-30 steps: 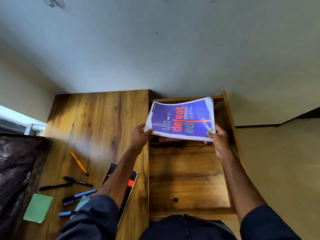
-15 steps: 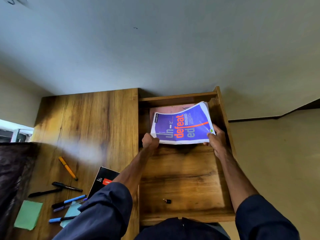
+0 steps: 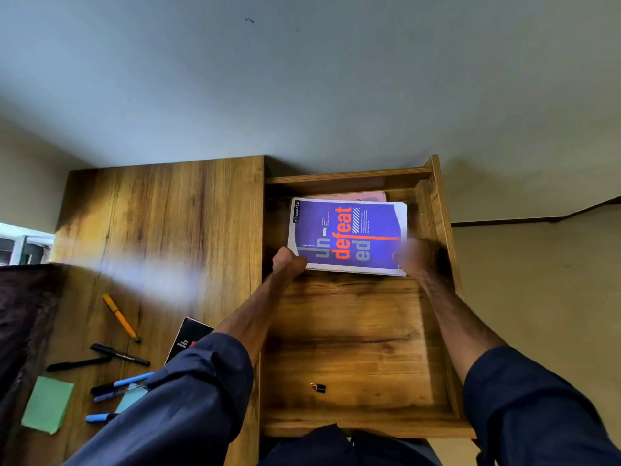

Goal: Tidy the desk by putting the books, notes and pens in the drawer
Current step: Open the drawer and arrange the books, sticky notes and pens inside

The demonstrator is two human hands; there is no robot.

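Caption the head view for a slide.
Purple Classmate notebook atop pink book at back of open drawer; pens and sticky notes on desk.

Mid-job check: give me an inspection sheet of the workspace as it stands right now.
Surface: wooden desk, with the drawer pulled open on its right side.
Job's things: purple notebook at the drawer's far end, over a pink book. On the desk: black book, orange pen, black pens, blue pens, green notes, light blue notes.
Clutter: small black object on the drawer floor.
Grippers: left hand curled on the notebook's near left corner. Right hand at its near right corner, blurred, grip unclear.
Cables: nothing seen.
Surroundings: plain wall behind, dark cloth at the desk's left edge.
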